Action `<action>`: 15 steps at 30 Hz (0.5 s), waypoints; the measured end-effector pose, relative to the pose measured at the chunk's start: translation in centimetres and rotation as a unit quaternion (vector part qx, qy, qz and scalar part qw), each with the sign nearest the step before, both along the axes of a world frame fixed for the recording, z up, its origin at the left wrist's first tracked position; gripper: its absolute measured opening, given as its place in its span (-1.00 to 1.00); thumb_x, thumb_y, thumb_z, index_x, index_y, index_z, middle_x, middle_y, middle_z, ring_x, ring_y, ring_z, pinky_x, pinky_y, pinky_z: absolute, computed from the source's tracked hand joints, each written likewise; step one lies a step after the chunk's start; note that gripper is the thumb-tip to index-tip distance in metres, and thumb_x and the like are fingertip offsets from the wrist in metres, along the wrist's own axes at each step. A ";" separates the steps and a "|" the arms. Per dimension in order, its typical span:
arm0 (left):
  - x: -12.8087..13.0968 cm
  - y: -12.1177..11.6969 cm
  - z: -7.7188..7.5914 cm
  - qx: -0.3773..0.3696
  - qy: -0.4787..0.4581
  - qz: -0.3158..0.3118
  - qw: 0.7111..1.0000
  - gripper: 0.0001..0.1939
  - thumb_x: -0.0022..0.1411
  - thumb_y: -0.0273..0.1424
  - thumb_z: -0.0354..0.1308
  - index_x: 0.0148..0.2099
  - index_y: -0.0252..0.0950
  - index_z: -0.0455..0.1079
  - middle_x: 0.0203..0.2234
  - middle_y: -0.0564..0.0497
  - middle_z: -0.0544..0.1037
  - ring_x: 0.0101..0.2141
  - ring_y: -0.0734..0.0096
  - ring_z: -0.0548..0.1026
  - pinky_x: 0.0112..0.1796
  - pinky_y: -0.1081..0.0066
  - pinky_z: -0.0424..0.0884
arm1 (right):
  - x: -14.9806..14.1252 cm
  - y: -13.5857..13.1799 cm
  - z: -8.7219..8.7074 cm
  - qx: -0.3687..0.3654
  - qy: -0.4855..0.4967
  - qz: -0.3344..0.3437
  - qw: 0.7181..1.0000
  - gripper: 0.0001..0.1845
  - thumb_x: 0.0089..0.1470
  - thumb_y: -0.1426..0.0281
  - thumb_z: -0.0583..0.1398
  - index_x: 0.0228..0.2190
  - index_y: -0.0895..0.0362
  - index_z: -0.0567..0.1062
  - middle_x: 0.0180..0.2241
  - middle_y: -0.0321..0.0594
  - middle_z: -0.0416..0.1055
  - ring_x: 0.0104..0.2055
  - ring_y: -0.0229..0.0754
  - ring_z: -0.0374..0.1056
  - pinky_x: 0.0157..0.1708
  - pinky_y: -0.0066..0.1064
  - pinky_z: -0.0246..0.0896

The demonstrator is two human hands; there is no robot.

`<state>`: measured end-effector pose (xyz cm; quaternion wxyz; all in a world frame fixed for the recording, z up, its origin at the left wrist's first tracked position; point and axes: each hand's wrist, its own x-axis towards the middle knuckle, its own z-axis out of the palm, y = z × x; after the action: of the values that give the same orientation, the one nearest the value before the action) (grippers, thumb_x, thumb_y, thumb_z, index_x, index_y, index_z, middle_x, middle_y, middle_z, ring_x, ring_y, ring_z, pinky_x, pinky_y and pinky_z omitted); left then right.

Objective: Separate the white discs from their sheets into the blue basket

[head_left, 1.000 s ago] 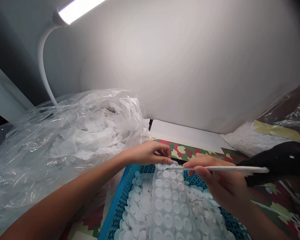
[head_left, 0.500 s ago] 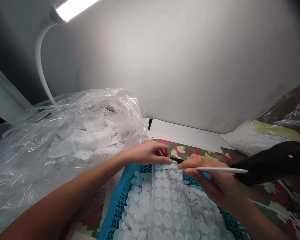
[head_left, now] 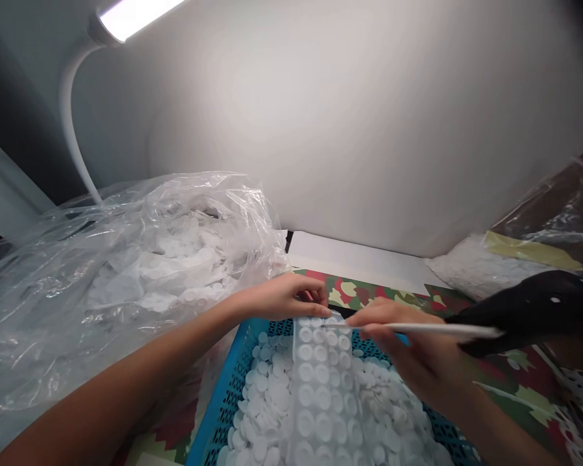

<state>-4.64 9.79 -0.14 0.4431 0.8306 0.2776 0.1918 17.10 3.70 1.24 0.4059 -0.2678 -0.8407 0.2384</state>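
A long translucent sheet (head_left: pixel 315 373) with rows of round white discs runs down over a blue plastic basket (head_left: pixel 222 395). At its far end my left hand (head_left: pixel 301 295) is closed, thumb and fingers pinching the top edge. My right hand (head_left: pixel 408 343) grips a thin white stick-like tool (head_left: pixel 432 329) between thumb and fingers. The fine dark tip of that tool lies at the discs near the sheet's far end, just below my left thumb. Loose white discs (head_left: pixel 267 401) fill the basket on both sides of the sheet.
At the left bulges a large clear plastic bag (head_left: pixel 78 285) with white pieces inside. A black curved object (head_left: pixel 529 314) stands close behind my right hand. Another bag (head_left: pixel 476 268) of white pieces sits far right. A lamp (head_left: pixel 72 110) arches above the camouflage-patterned surface (head_left: pixel 350 288).
The white tool's rear end has swung a little to the right and is blurred. My left hand keeps its pinch on the sheet. The whole view has shifted slightly.
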 end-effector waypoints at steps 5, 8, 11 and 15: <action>0.0 0.0 0.0 -0.009 0.006 0.008 1.000 -0.78 0.21 -0.24 0.11 -0.31 -0.31 0.38 -0.41 0.03 0.47 -0.38 0.48 0.39 -0.41 0.50 0.25 | 0.1 0.0 -0.2 0.033 0.068 -0.083 0.994 -0.80 0.22 0.47 0.03 -0.36 0.12 0.44 -0.48 -0.27 0.35 -0.55 -0.33 0.21 -0.57 -0.47 0.12; 0.0 -0.1 0.1 -0.009 0.008 0.007 1.000 -0.79 0.22 -0.24 0.11 -0.30 -0.30 0.38 -0.40 0.02 0.47 -0.37 0.47 0.39 -0.40 0.49 0.25 | -0.1 0.1 0.0 0.039 0.030 -0.075 0.996 -0.80 0.21 0.47 0.03 -0.37 0.13 0.44 -0.49 -0.27 0.35 -0.56 -0.34 0.22 -0.58 -0.49 0.13; -0.1 0.0 0.1 -0.007 0.005 0.002 1.000 -0.79 0.22 -0.25 0.11 -0.30 -0.30 0.38 -0.40 0.03 0.47 -0.37 0.48 0.39 -0.39 0.49 0.25 | -0.2 0.1 0.3 0.034 0.022 -0.068 0.997 -0.81 0.21 0.47 0.03 -0.36 0.13 0.43 -0.54 -0.30 0.32 -0.57 -0.34 0.20 -0.60 -0.50 0.12; 0.0 0.0 0.1 -0.001 0.004 0.000 1.000 -0.77 0.22 -0.23 0.09 -0.30 -0.30 0.38 -0.40 0.04 0.47 -0.38 0.48 0.39 -0.40 0.50 0.25 | -0.3 0.0 0.3 0.040 -0.007 -0.045 0.998 -0.83 0.20 0.51 0.04 -0.34 0.13 0.42 -0.52 -0.29 0.35 -0.56 -0.33 0.20 -0.59 -0.50 0.11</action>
<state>-4.67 9.75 -0.02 0.4426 0.8310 0.2797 0.1879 16.85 3.75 1.59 0.4208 -0.2905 -0.8393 0.1847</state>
